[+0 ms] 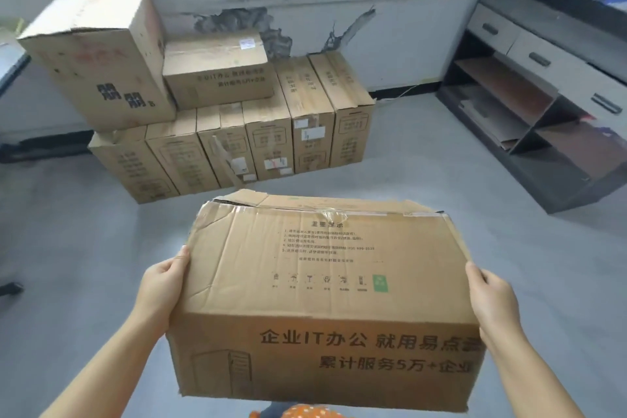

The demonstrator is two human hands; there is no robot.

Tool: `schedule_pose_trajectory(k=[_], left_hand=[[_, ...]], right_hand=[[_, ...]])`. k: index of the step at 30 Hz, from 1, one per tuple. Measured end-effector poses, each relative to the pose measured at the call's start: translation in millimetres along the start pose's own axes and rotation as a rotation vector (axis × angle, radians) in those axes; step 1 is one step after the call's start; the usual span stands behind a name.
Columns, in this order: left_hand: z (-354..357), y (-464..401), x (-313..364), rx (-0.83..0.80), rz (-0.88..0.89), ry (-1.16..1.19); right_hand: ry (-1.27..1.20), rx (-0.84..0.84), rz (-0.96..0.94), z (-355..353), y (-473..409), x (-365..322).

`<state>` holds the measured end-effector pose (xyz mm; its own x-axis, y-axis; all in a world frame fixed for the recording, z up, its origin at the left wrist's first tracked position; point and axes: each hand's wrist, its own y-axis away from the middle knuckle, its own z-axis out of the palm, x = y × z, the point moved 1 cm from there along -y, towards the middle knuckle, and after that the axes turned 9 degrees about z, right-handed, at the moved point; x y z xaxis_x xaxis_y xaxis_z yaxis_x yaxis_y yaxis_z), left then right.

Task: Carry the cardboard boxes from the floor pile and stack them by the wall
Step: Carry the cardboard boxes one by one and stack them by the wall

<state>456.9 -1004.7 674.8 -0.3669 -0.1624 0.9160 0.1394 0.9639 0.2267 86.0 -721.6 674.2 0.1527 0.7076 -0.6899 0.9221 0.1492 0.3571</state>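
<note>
Fig.: carried box (325, 285) held off the floor w/ long axis running 9–3 o'clock across the body; left hand (163, 292) clasps its 9 o'clock end, right hand (492, 299) its 3 o'clock end, thumbs on top, fingers hidden behind the side faces; both hands about equally near. Wall stack (217, 119) lies at 11–12 o'clock, well apart; its free top, over the upright boxes right of the small upper box (217, 68), prob. the set-down spot.
</note>
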Motion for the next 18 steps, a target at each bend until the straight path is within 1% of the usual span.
schedule_pose_trajectory(k=[2,4,8,11,18], left_hand=[[6.8,-47.3,23.1,0.009,0.009,-0.003],[14.8,-93.0,44.5,0.014,0.001,-0.006],[40.6,-174.9,83.7,0.003,0.027,-0.013],[70.3,-233.9,107.8,0.003,0.044,0.004],[156.8,-365.7,154.2,0.064,0.053,0.067]], right_hand=[[-0.002,0.0,-0.001,21.4,-25.5,-45.5],[-0.009,-0.007,0.018,40.2,-50.7,-79.3],[-0.027,0.003,0.0,70.9,-100.0,-146.3],[-0.035,-0.009,0.016,93.5,-150.0,-187.0],[0.001,-0.032,-0.06,146.7,-295.2,-309.0]])
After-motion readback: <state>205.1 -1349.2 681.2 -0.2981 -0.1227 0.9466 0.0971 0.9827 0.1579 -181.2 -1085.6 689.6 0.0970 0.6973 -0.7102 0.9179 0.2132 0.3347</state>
